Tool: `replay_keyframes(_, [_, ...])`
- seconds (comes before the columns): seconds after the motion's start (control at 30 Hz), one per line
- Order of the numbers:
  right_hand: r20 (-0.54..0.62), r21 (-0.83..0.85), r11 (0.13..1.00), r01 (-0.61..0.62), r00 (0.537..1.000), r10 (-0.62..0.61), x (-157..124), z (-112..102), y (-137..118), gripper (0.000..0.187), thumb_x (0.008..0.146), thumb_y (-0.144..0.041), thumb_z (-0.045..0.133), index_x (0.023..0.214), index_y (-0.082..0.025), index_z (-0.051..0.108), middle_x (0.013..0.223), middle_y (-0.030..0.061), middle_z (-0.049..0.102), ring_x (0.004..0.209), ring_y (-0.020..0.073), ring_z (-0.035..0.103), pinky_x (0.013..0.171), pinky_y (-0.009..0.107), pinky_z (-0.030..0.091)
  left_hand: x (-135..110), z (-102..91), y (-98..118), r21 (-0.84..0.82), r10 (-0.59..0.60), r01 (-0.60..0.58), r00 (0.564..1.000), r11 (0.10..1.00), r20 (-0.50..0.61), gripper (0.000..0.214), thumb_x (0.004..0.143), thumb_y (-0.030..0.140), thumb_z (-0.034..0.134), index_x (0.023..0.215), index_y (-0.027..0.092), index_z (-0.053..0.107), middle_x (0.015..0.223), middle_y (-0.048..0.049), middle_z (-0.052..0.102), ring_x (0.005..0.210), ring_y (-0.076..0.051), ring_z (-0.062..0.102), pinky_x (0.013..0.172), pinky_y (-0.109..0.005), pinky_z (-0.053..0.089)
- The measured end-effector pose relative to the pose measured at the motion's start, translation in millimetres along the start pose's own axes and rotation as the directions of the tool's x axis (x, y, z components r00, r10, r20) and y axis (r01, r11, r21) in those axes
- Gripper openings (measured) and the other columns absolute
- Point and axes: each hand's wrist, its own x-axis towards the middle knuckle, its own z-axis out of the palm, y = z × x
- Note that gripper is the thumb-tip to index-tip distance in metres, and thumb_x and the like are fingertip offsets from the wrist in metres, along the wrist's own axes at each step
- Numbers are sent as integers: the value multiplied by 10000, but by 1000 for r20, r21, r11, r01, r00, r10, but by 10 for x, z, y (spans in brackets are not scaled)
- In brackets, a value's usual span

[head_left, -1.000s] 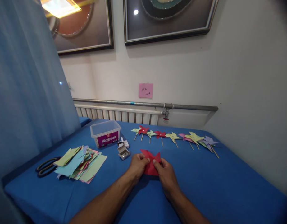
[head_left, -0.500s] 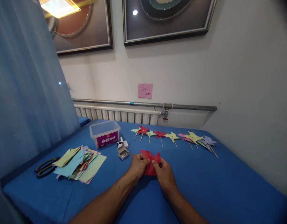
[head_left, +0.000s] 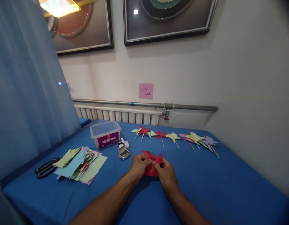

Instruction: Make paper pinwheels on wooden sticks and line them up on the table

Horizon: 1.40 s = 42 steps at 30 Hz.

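Note:
A red paper piece [head_left: 151, 160], cut and partly folded, lies on the blue tablecloth [head_left: 217, 184] in front of me. My left hand [head_left: 138, 167] pinches its left side with fingers curled. Beside it, my right hand [head_left: 166, 175] pinches the middle and right part of the same paper. Both hands meet at the paper's centre and hide its lower half.
A row of finished paper pinwheels on sticks [head_left: 174, 137] lies along the far side. A clear plastic box [head_left: 105, 133] and a small open pin box [head_left: 124, 151] stand at the left. A stack of coloured paper squares [head_left: 80, 164] and black scissors [head_left: 44, 168] lie further left.
Both hands stay on the red paper. The right fingers have shifted slightly towards its centre. Nothing else on the table has moved.

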Motion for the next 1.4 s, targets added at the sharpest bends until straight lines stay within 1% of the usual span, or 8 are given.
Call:
replay_keyframes(0.1, [25, 32, 999, 8, 1000, -9, 7, -5, -4, 249, 730, -471, 688, 764, -224, 676, 678, 10, 679, 620, 198, 598, 580, 296, 464, -19, -5, 30, 15, -2, 2, 1000, 1000, -23, 236, 629, 212, 766, 583, 177, 537, 503, 46, 526, 459, -84, 420, 486, -224, 276])
replay_keyframes(0.33, [69, 87, 996, -5, 998, -1, 12, -27, -13, 348, 738, -562, 712, 769, -216, 684, 694, 28, 724, 641, 220, 648, 591, 307, 497, -60, 17, 130, -42, -5, 5, 1000, 999, -2, 184, 628, 212, 767, 606, 163, 591, 503, 48, 546, 453, -81, 435, 480, -214, 303])
replay_keyframes(0.5, [88, 146, 989, -25, 996, 12, -22, -33, -45, 374, 750, -563, 705, 813, -195, 713, 735, 38, 752, 660, 225, 667, 603, 309, 515, -75, 16, 160, -40, 1, -2, 1000, 999, -9, 244, 624, 208, 757, 557, 179, 525, 461, 68, 491, 422, -65, 387, 460, -205, 271])
replay_keyframes(0.73, [61, 117, 993, -22, 998, 15, 13, -20, 15, 377, 701, -571, 730, 768, -201, 706, 672, 27, 724, 609, 214, 633, 557, 300, 491, -65, 13, 125, -2, 1, -2, 1000, 1000, -28, 261, 618, 214, 744, 559, 192, 490, 462, 70, 482, 428, -64, 374, 454, -211, 244])
replay_keyframes(0.93, [74, 105, 994, -25, 997, 17, 11, -24, -14, 370, 712, -564, 709, 785, -201, 710, 711, 40, 740, 647, 229, 657, 585, 306, 497, -64, 31, 116, -4, 2, -2, 998, 1000, -65, 263, 619, 211, 735, 555, 198, 481, 465, 66, 484, 431, -67, 378, 459, -218, 253])
replay_keyframes(1.1, [59, 121, 991, -50, 997, 43, -7, -20, -61, 316, 726, -504, 701, 794, -196, 721, 731, 53, 758, 645, 228, 661, 582, 309, 504, -67, 36, 113, -22, -7, 5, 999, 1000, -53, 260, 631, 201, 734, 553, 194, 486, 459, 63, 494, 433, -68, 385, 468, -214, 258])
replay_keyframes(1.23, [50, 108, 993, -55, 997, 50, -9, -9, -85, 265, 710, -471, 699, 738, -208, 702, 689, 33, 741, 608, 208, 632, 566, 296, 483, -25, 10, 54, -10, 2, -2, 999, 1000, -37, 250, 631, 221, 756, 573, 188, 515, 478, 57, 509, 439, -70, 395, 477, -220, 278])
replay_keyframes(1.4, [50, 204, 976, -71, 997, 62, -24, 8, -114, 277, 674, -464, 734, 774, -206, 719, 685, 17, 732, 611, 198, 621, 576, 289, 475, 5, -16, -6, -11, 28, -28, 1000, 1000, -12, 279, 615, 279, 799, 597, 182, 538, 503, 50, 529, 447, -77, 412, 480, -225, 294])
